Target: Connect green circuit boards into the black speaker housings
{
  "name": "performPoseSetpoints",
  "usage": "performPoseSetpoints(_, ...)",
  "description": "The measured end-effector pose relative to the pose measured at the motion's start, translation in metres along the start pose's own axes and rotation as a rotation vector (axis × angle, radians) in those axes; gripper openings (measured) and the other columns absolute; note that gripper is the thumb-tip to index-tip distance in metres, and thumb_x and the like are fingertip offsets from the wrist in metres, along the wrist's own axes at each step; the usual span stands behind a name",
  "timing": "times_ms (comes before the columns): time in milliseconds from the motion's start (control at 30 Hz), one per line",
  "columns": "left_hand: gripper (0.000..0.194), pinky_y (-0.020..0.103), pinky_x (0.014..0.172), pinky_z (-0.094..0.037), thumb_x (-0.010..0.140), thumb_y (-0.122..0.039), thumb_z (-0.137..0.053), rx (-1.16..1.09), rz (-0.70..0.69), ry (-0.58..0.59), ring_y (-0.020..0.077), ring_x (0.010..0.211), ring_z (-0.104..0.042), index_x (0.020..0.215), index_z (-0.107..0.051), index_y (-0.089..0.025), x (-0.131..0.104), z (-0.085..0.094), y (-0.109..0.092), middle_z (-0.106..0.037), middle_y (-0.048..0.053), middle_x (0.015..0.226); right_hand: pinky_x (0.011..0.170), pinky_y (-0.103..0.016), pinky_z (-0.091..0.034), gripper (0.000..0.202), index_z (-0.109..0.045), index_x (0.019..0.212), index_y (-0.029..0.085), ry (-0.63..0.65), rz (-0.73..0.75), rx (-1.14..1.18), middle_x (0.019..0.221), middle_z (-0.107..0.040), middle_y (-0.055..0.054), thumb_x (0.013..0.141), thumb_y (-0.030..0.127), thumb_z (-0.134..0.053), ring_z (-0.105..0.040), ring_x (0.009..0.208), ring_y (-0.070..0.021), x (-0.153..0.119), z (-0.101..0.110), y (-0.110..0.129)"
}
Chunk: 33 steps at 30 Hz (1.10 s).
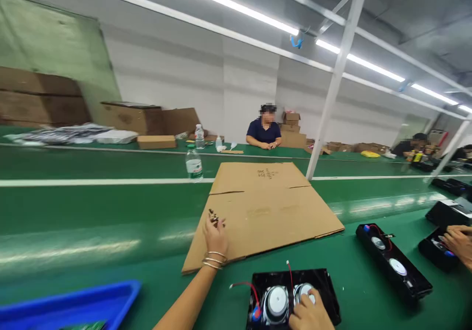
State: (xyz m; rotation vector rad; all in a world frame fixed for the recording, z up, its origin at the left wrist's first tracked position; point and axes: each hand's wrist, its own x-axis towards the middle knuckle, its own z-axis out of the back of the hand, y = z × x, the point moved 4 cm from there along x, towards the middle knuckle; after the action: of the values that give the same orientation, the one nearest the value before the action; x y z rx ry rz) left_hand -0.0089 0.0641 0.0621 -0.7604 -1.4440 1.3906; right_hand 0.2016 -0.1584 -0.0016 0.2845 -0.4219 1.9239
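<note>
at green bench [162,298], worked with both hands

grasped small dark parts [214,218] with left hand [216,239], over cardboard [269,219]. touched right speaker [303,291] of a pair with right hand [311,314]; could not tell light touch from pinch. had case [324,285], with speaker inside, on bench just beside cardboard, between tray [127,293] and second case [389,254].

White wall [165,69], green benches [92,167], glowing tube lights [239,5], white post [337,74]

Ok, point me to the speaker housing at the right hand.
In the head view, the black speaker housing is at the bottom, right of centre, just below the cardboard sheet, with the right hand over its right driver.
</note>
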Motion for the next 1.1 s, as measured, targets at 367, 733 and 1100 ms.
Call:
performPoseSetpoints(367,0.045,0.040,0.075,-0.052,0.068,-0.042,-0.058,-0.639,0.466,0.181,0.0238,0.091,-0.060,0.104,-0.044,-0.017,-0.142,0.067,0.017,-0.056,0.008,0.099,0.096,-0.056,-0.023,0.045,-0.047,0.117,0.017,0.169,-0.069,0.340,0.110,-0.055,-0.012,0.075,0.024,-0.061,-0.045,0.105,-0.0283,0.120,0.053,0.052)
performPoseSetpoints(733,0.048,0.018,0.044,-0.042,0.051,-0.026,-0.075,-0.618,0.475,0.269,0.0063,0.056,-0.049,0.092,-0.055,-0.014,-0.140,0.082,-0.013,-0.052,-0.001,0.078,0.054,-0.023,-0.048,0.016,-0.060,0.087,0.018,-0.155,-0.273,1.201,0.078,-0.060,-0.003,0.084,0.026,-0.046,-0.056,0.062,-0.0123,0.130,0.068,0.039)
performPoseSetpoints(1100,0.030,0.026,0.051,-0.050,0.073,-0.031,-0.052,-0.203,0.212,0.416,0.0125,0.054,-0.056,0.098,-0.059,-0.016,-0.152,0.088,-0.030,-0.060,0.002,0.071,0.056,-0.024,-0.044,0.016,-0.058,0.082,0.019,-0.114,-0.036,0.953,0.075,-0.056,-0.003,0.086,0.022,-0.043,-0.052,0.064,-0.0122,0.125,0.078,0.066)
